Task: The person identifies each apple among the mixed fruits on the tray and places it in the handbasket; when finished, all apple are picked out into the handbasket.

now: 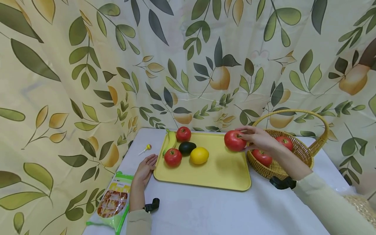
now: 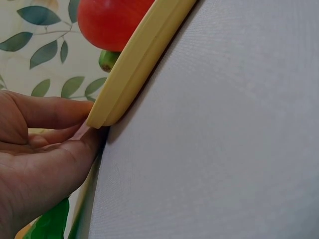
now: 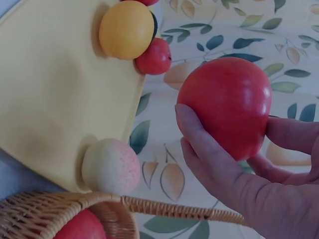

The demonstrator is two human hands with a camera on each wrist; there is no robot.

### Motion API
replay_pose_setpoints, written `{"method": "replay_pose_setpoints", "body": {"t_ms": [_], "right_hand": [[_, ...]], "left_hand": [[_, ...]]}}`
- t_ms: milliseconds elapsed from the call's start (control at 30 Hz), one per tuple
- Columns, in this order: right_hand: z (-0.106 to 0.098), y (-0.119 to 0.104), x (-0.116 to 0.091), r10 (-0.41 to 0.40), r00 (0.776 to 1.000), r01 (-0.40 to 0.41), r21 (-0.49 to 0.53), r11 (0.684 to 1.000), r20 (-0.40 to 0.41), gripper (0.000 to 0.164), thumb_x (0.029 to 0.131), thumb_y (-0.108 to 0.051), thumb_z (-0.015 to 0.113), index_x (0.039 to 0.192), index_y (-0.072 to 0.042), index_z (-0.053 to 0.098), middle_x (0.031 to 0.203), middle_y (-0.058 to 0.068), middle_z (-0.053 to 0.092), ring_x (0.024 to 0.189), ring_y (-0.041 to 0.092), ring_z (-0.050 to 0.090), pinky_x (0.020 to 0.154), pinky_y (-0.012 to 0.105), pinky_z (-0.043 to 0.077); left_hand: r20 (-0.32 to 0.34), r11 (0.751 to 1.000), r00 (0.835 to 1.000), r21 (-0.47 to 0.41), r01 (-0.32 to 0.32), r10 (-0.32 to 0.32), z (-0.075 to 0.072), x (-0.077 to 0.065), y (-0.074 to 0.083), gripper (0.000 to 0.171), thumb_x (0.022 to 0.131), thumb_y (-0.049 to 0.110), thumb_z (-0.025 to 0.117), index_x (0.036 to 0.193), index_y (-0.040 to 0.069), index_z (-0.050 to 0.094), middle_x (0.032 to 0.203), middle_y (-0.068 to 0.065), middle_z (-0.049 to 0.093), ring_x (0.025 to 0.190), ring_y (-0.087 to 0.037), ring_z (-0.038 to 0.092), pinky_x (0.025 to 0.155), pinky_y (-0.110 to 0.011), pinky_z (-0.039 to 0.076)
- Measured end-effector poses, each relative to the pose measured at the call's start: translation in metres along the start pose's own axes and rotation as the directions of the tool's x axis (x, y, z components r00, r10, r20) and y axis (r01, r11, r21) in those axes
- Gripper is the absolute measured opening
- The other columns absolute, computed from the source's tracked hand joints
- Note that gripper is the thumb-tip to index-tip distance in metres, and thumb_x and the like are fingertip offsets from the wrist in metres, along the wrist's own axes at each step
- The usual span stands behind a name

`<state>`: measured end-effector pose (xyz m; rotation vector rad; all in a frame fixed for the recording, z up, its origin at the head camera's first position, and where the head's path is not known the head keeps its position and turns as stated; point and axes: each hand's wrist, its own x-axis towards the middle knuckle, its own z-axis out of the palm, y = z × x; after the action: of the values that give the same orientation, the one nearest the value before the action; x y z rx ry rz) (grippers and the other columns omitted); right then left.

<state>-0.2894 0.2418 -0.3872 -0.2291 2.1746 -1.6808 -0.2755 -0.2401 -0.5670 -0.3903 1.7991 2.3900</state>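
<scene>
A red apple (image 1: 234, 140) is in my right hand (image 1: 258, 139), held above the right part of a yellow tray (image 1: 188, 182). In the right wrist view my thumb and fingers curve round the apple (image 3: 225, 105). My left hand (image 1: 144, 171) touches the tray's left edge with fairly straight fingers; the left wrist view shows the fingertips at the rim (image 2: 124, 79). On the tray lie two red apples (image 1: 173, 157), a banana bunch (image 1: 170, 142), an avocado (image 1: 187, 148) and a lemon (image 1: 199, 155). A pale pink peach (image 3: 110, 167) sits on it near the basket, hidden in the head view.
To the tray's right stands a wicker basket (image 1: 305, 157) with a tall handle, red apples (image 1: 262, 158) inside. A lollipop (image 1: 145, 149) lies left of the tray. Nearer, a green and white food packet (image 1: 113, 204) lies at the table's left edge. A leaf-patterned curtain (image 1: 188, 81) hangs behind.
</scene>
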Motion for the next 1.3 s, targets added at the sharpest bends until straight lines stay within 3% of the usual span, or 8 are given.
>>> {"method": "replay_pose_setpoints", "body": {"t_ms": [300, 533, 1033, 1300], "right_hand": [[-0.014, 0.007, -0.010, 0.008, 1.000, -0.007, -0.018, 1.000, 0.026, 0.060, 0.107, -0.012, 0.055, 0.159, 0.004, 0.030, 0.153, 0.034, 0.037, 0.113, 0.035, 0.066, 0.092, 0.052, 0.061], [-0.026, 0.012, -0.021, 0.023, 1.000, -0.024, -0.086, 0.996, -0.008, 0.059, 0.107, -0.016, 0.055, 0.159, 0.001, 0.034, 0.151, 0.032, 0.042, 0.109, 0.032, 0.068, 0.091, 0.049, 0.062], [-0.065, 0.019, -0.032, 0.052, 0.998, -0.050, -0.077, 0.996, 0.024, 0.060, 0.107, -0.011, 0.052, 0.159, 0.006, 0.027, 0.151, 0.035, 0.035, 0.110, 0.033, 0.065, 0.091, 0.055, 0.061], [-0.089, 0.030, -0.039, 0.078, 0.997, -0.075, -0.111, 0.991, 0.024, 0.059, 0.107, -0.015, 0.055, 0.157, 0.005, 0.031, 0.144, 0.029, 0.045, 0.110, 0.031, 0.064, 0.091, 0.055, 0.061]], "left_hand": [[-0.001, 1.000, 1.000, -0.006, 0.001, -0.001, 0.001, -0.001, 0.001, 0.070, 0.092, -0.025, 0.041, 0.159, -0.003, 0.033, 0.161, -0.024, 0.039, 0.152, -0.032, 0.037, 0.126, -0.042, 0.030], [0.001, 1.000, 1.000, -0.003, 0.001, -0.001, 0.001, 0.000, 0.001, 0.071, 0.092, -0.025, 0.041, 0.158, -0.004, 0.034, 0.161, -0.024, 0.040, 0.152, -0.033, 0.038, 0.125, -0.042, 0.031], [-0.002, 1.000, 1.000, -0.013, 0.009, -0.009, 0.000, 0.002, -0.001, 0.070, 0.091, -0.025, 0.042, 0.158, -0.003, 0.034, 0.161, -0.024, 0.040, 0.152, -0.033, 0.037, 0.125, -0.042, 0.032], [0.001, 1.000, 1.000, -0.004, 0.007, -0.007, -0.002, 0.003, -0.001, 0.070, 0.092, -0.025, 0.042, 0.158, -0.003, 0.034, 0.160, -0.024, 0.040, 0.151, -0.032, 0.038, 0.125, -0.042, 0.032]]}}
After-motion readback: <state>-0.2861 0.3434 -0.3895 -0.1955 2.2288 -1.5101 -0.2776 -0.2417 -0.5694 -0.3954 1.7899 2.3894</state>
